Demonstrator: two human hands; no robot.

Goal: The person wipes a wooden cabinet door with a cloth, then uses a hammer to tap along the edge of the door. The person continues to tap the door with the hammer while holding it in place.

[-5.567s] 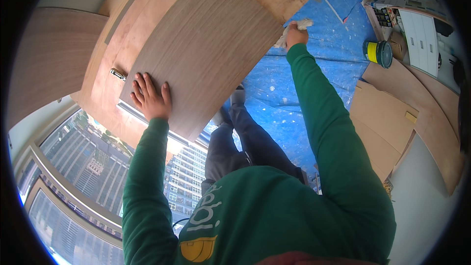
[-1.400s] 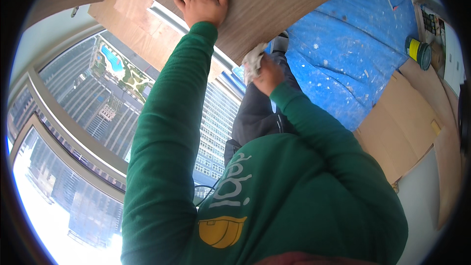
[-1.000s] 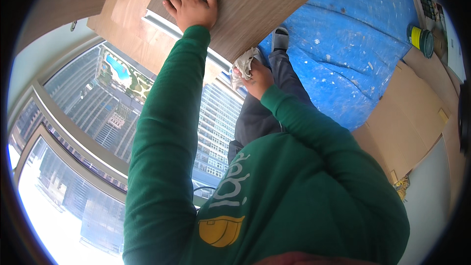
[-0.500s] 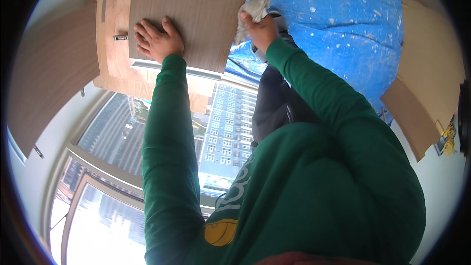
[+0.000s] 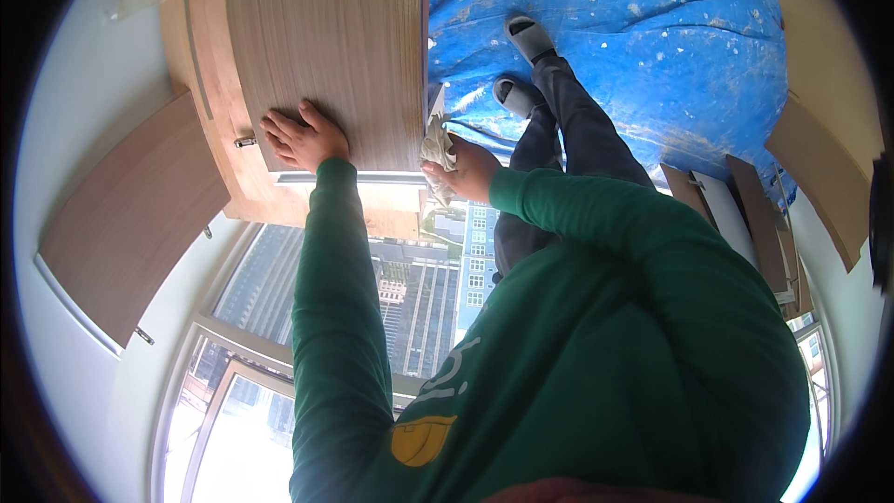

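A wood-grain cabinet door panel (image 5: 326, 47) lies on a paler wooden board (image 5: 209, 65), with a light metal strip (image 5: 391, 177) along its near edge. Flat on the panel's near left part rests my left hand (image 5: 305, 135), fingers spread and holding nothing. My right hand (image 5: 466, 170) grips a crumpled whitish cloth (image 5: 438, 144) against the panel's right edge, close to the near corner. Metal hinges (image 5: 245, 142) stick out at the panel's left side.
Blue sheeting (image 5: 652, 56) with white specks covers the floor at the right; my slippered feet stand on it. Another wood panel (image 5: 130, 214) leans by the left wall. Several boards (image 5: 736, 214) stand at the right. A window (image 5: 251, 270) lies below the work.
My right hand has moved the cloth toward me along the panel's right edge. My left hand stays flat on the panel. The view has shifted, showing both slippers and more boards at right.
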